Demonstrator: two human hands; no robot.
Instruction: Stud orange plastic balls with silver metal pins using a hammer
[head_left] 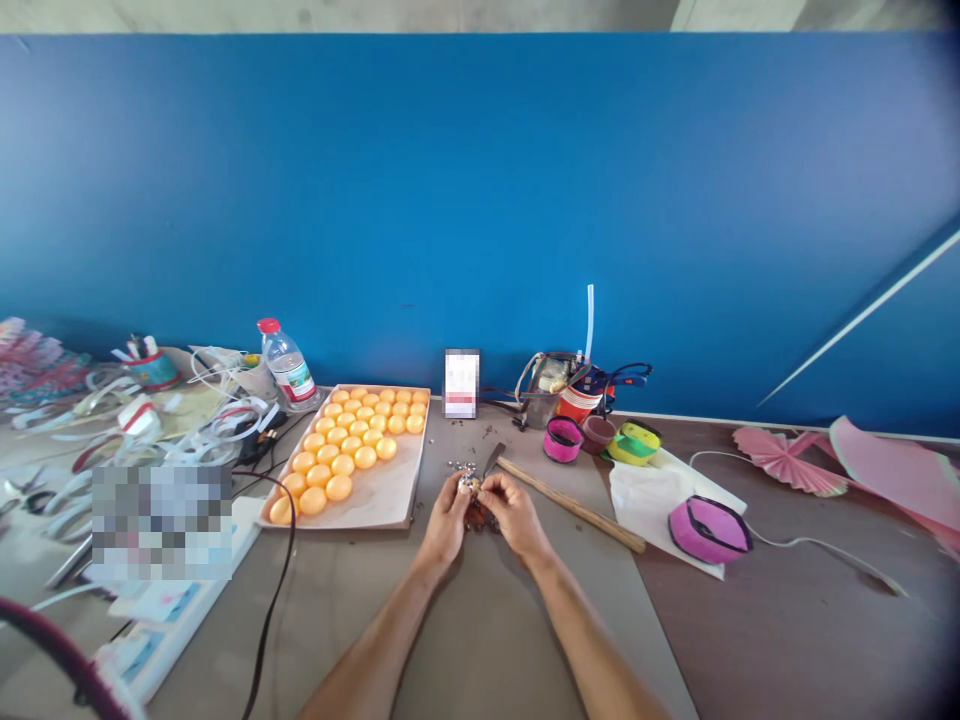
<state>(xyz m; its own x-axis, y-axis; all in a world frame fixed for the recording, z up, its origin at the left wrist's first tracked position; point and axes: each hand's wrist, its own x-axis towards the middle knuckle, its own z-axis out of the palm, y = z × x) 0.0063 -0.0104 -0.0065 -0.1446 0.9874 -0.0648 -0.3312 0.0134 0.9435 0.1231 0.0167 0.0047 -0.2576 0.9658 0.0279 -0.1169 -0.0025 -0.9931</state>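
Observation:
My left hand [450, 508] is closed around a small, pale, speckled piece [469, 482], seemingly rounded; its kind is too small to make out. The fingers of my right hand [511, 508] are pinched together at its right side, and whatever lies between their tips is hidden. Small shiny bits [459, 466] lie just beyond my fingertips. Under and between both hands is a heap of dark brown bits [481, 519]. A hammer [574, 504] with a long wooden handle rests right of my right hand, its dark head near the fingers.
Left of my hands, a shallow white tray [390, 500] holds rows of orange balls [343, 465]. A water bottle [291, 368], cables and a power strip [202, 590] crowd the left. To the right are pink bands [709, 530], a cup of tools [577, 403] and pink folded paper [795, 460].

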